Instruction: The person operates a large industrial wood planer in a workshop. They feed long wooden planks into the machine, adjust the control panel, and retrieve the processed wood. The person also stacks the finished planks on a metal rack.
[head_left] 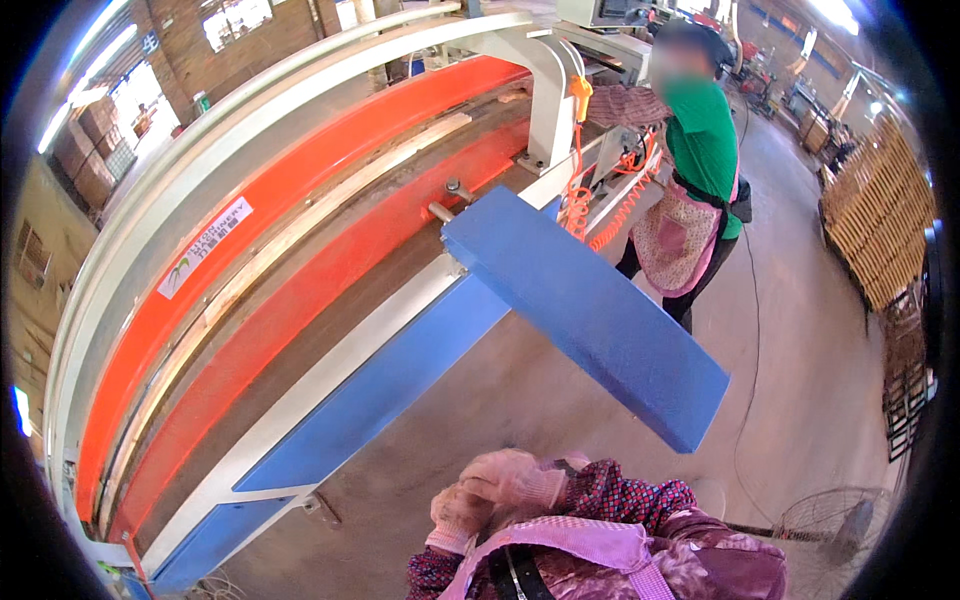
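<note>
Close to my body at the lower middle, my two gloved hands are drawn together. My right hand (515,478) lies against and partly over my left hand (456,518). Both wear pale pinkish, soiled work gloves, with the fingers curled in; whatever lies between them, if anything, is hidden. Ahead stands a long machine with a red upper beam (330,150) and a red lower beam (330,250). A pale wood strip (300,215) runs lengthwise between these beams. Nearest my hands is a blue panel (590,315) jutting from the machine's near side, apart from them.
A co-worker (705,150) in a green top and pink apron stands beyond the panel, at the machine's far end. Orange coiled hoses (620,210) hang there. Stacked wood slats (880,215) stand at right; a wire fan guard (830,515) is at lower right. A cable (755,340) crosses the floor.
</note>
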